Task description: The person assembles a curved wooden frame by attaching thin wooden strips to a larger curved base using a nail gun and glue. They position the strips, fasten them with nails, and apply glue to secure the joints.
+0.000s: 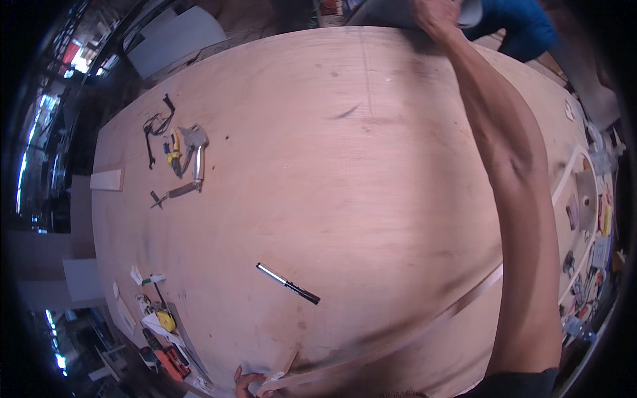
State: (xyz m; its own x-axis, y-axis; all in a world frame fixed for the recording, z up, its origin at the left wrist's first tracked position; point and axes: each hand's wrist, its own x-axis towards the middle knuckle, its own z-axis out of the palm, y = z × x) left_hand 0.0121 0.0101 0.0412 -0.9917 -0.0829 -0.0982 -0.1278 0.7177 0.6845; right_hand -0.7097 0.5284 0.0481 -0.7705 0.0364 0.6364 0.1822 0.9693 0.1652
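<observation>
My right arm (514,199) reaches across the pale wooden board to its far edge. There my right hand (438,16) is closed on a grey, smooth, curved thing (470,13), whose kind I cannot make out. Only some fingers of my left hand (245,383) show at the near edge. They are bent against the end of a long, thin wooden strip (391,351), which runs rightward until my right forearm hides it. A black and silver marker pen (288,284) lies on the board, beyond the strip.
At the left lie a metal hand tool (199,159), yellow-handled pliers (174,156) and wrenches (150,142). A red tool (174,365) and a yellow tape measure (166,321) sit near left. Blue clothing (524,30) shows beyond the board. Small tools and a plastic bottle (578,329) are at right.
</observation>
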